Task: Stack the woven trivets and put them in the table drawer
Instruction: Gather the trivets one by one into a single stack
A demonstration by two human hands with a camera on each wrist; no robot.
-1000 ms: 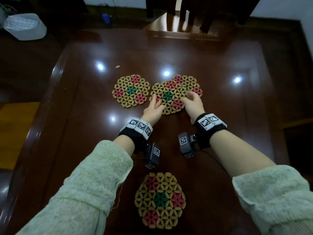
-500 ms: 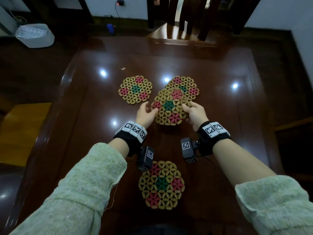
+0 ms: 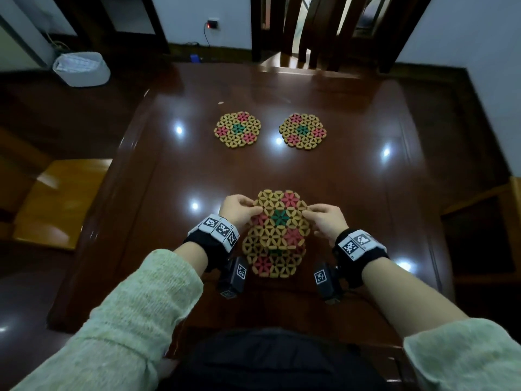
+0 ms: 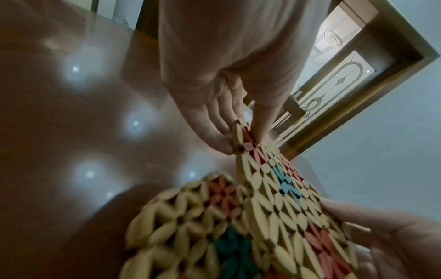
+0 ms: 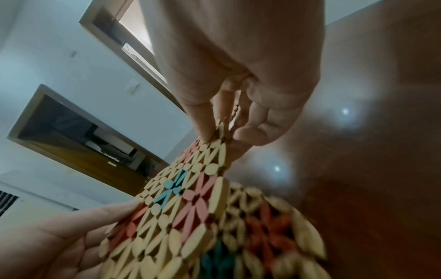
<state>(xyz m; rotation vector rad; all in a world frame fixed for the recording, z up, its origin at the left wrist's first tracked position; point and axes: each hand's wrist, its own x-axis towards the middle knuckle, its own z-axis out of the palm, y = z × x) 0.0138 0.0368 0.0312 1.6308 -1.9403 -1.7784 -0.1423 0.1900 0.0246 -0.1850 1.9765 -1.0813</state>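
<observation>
Both hands hold one woven trivet (image 3: 279, 214), tan with pink and green flowers, tilted just above a second trivet (image 3: 270, 263) that lies near the table's front edge. My left hand (image 3: 250, 209) pinches its left rim, thumb on top (image 4: 238, 140). My right hand (image 3: 311, 211) pinches the right rim (image 5: 220, 136). In the wrist views the held trivet (image 4: 284, 190) (image 5: 181, 203) partly covers the lower trivet (image 4: 186, 226) (image 5: 267, 232). Two more trivets (image 3: 237, 130) (image 3: 302, 131) lie apart at the far middle of the table (image 3: 169, 198). No drawer is in view.
A dark chair (image 3: 310, 35) stands at the table's far edge. A white basket (image 3: 81, 69) sits on the floor at the back left. A light wooden stool (image 3: 59, 201) is beside the table's left side. A small crumb (image 3: 220, 103) lies beyond the far trivets.
Both hands lifted the trivet off the far right one and carried it toward me, over the trivet at the front edge. The far right trivet is now fully uncovered.
</observation>
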